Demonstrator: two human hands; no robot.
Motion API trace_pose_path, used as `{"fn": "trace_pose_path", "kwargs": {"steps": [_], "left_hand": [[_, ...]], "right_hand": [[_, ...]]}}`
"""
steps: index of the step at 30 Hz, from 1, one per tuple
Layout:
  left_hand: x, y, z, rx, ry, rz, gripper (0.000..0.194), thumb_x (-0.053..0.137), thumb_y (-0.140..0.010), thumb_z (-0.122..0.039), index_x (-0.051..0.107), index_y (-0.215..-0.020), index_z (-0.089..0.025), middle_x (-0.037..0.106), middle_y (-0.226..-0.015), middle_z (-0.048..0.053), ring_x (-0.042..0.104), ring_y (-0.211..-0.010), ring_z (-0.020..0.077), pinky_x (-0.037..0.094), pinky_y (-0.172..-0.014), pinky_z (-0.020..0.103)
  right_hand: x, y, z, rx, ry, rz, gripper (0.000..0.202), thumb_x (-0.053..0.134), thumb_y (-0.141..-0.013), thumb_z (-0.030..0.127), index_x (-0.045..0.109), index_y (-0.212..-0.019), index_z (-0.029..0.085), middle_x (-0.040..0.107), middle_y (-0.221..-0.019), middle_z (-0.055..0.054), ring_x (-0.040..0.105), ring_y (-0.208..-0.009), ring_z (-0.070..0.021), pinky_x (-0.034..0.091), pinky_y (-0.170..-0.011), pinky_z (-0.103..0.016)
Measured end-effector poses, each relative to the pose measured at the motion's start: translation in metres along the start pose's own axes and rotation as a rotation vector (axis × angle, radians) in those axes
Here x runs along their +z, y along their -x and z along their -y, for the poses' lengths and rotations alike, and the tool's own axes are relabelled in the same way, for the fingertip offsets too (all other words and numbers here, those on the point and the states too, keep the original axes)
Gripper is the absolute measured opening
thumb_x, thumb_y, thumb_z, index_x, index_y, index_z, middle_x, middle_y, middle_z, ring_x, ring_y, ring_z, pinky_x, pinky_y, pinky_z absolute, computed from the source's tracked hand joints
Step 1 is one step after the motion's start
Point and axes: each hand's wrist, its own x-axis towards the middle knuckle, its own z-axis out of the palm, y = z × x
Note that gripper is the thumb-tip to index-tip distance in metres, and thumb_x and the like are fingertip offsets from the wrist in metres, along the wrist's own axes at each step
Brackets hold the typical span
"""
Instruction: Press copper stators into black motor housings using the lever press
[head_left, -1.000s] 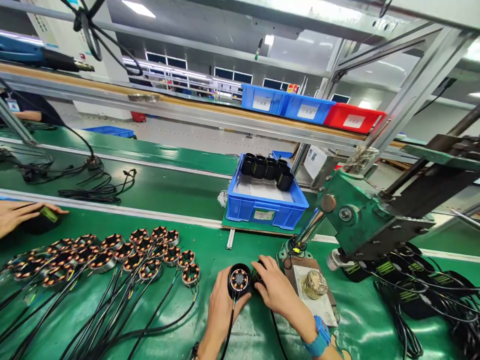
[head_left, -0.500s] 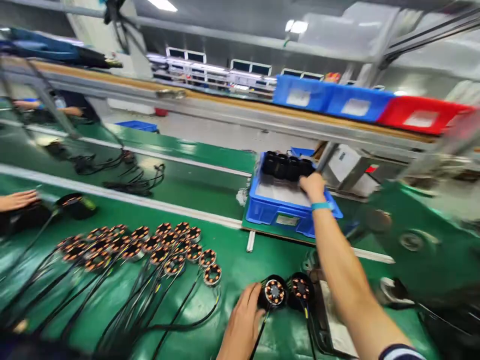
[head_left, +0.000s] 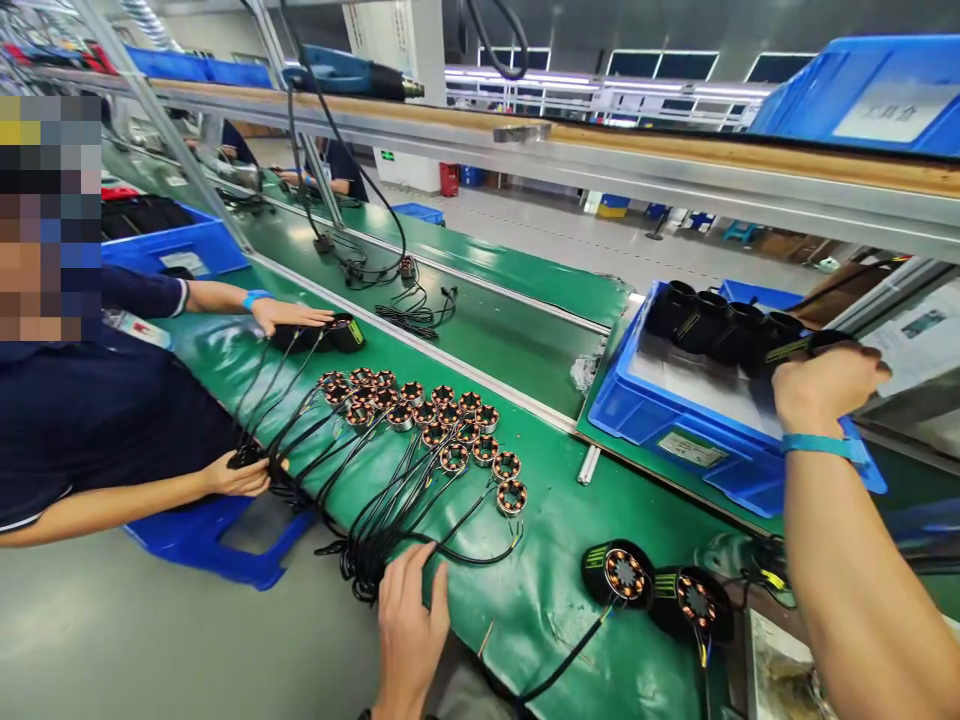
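Note:
My right hand (head_left: 821,390) reaches over the blue bin (head_left: 675,452) at the right, its fingers closed around a black cylindrical housing (head_left: 834,342). Several similar black housings (head_left: 709,325) stand in a row along the bin's far side. Low in the view, my left hand (head_left: 412,605) is open, fingers stretched forward, beside a bundle of black cables (head_left: 366,560). These cables run to several copper-wound stators (head_left: 448,415) grouped on the green mat. Between my arms, two black housings with stators inside, a left one (head_left: 596,572) and a right one (head_left: 667,600), lie on the mat.
At the left a co-worker's hand (head_left: 289,314) rests on black housings while the other hand (head_left: 236,475) holds cables. A metal-edged shelf (head_left: 660,150) crosses above the bench (head_left: 547,560). A blue stool (head_left: 217,545) stands below; a metal fixture (head_left: 787,660) sits at lower right.
My left hand has moved from beside a stator-filled housing to the cable bundle on the left. My right hand stays at the bin's row of housings. The view has swung left.

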Motion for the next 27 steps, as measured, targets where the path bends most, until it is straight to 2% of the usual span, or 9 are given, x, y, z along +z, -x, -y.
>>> {"fn": "trace_pose_path", "kwargs": {"steps": [3,6,9,11,13,17,21,24,27], "left_hand": [[-0.002,0.007,0.016,-0.038,-0.098,0.018,0.026,0.050,-0.103,-0.035,0.066,-0.115,-0.019,0.071,-0.109,0.013,0.065,-0.104,0.0307,0.053,-0.092,0.046],[-0.001,0.011,0.022,-0.029,-0.145,0.019,0.027,0.047,-0.103,-0.036,0.068,-0.102,-0.019,0.071,-0.100,0.012,0.065,-0.098,0.0308,0.053,-0.089,0.045],[-0.002,0.008,0.021,-0.033,-0.112,-0.010,0.028,0.045,-0.103,-0.036,0.067,-0.094,-0.021,0.072,-0.089,0.009,0.068,-0.086,0.0278,0.054,-0.079,0.040],[-0.004,0.004,0.018,-0.054,-0.051,-0.027,0.027,0.047,-0.103,-0.038,0.067,-0.095,-0.021,0.073,-0.086,0.006,0.070,-0.079,0.0247,0.054,-0.072,0.035],[-0.007,-0.001,0.015,-0.089,0.022,-0.035,0.026,0.049,-0.102,-0.040,0.068,-0.098,-0.021,0.074,-0.085,0.005,0.071,-0.074,0.0218,0.054,-0.069,0.031],[-0.010,-0.005,0.012,-0.142,0.136,0.014,0.028,0.053,-0.099,-0.044,0.069,-0.094,-0.022,0.076,-0.083,0.004,0.074,-0.074,0.0207,0.056,-0.070,0.030],[-0.010,0.001,0.011,-0.167,0.214,0.080,0.029,0.054,-0.098,-0.045,0.069,-0.089,-0.022,0.075,-0.080,0.003,0.075,-0.073,0.0203,0.057,-0.069,0.029],[-0.014,0.007,0.009,-0.121,0.241,0.150,0.032,0.053,-0.100,-0.045,0.069,-0.084,-0.023,0.072,-0.075,0.002,0.071,-0.066,0.0183,0.056,-0.065,0.027],[-0.018,0.009,0.013,-0.080,0.236,0.152,0.033,0.048,-0.103,-0.041,0.071,-0.088,-0.023,0.072,-0.082,0.004,0.072,-0.072,0.0182,0.057,-0.070,0.027]], "right_hand": [[-0.029,0.042,0.044,-0.088,0.046,-0.058,0.028,0.045,-0.103,0.037,0.057,-0.092,0.014,0.054,-0.112,-0.025,0.045,-0.125,-0.0441,0.036,-0.103,-0.063],[-0.048,0.122,0.093,-0.361,-0.003,0.049,0.018,0.053,-0.099,0.032,0.053,-0.086,0.018,0.055,-0.094,-0.012,0.054,-0.100,-0.0287,0.045,-0.090,-0.046],[-0.042,0.213,0.123,-0.410,-0.043,0.317,0.013,0.056,-0.096,0.025,0.051,-0.086,0.019,0.055,-0.091,-0.007,0.053,-0.088,-0.0224,0.047,-0.081,-0.036],[-0.029,0.263,0.126,-0.342,-0.004,0.477,0.011,0.050,-0.098,0.020,0.050,-0.087,0.019,0.055,-0.096,-0.010,0.053,-0.095,-0.0244,0.048,-0.085,-0.037],[-0.016,0.298,0.121,-0.288,0.042,0.551,0.014,0.044,-0.097,0.014,0.052,-0.087,0.019,0.057,-0.100,-0.013,0.053,-0.103,-0.0281,0.049,-0.090,-0.040],[-0.004,0.330,0.112,-0.271,0.097,0.613,0.024,0.039,-0.096,0.009,0.061,-0.090,0.016,0.060,-0.100,-0.017,0.051,-0.118,-0.0361,0.047,-0.101,-0.050],[-0.004,0.342,0.132,-0.305,0.115,0.636,0.032,0.036,-0.105,0.021,0.062,-0.121,0.012,0.055,-0.128,-0.020,0.044,-0.133,-0.0365,0.042,-0.111,-0.053],[0.007,0.354,0.156,-0.362,0.101,0.747,0.028,0.041,-0.107,0.026,0.063,-0.121,0.016,0.058,-0.124,-0.016,0.057,-0.115,-0.0280,0.053,-0.096,-0.040],[0.025,0.368,0.169,-0.327,0.143,0.841,0.018,0.052,-0.100,0.018,0.065,-0.112,0.012,0.059,-0.118,-0.017,0.064,-0.098,-0.0255,0.057,-0.078,-0.034]]}}
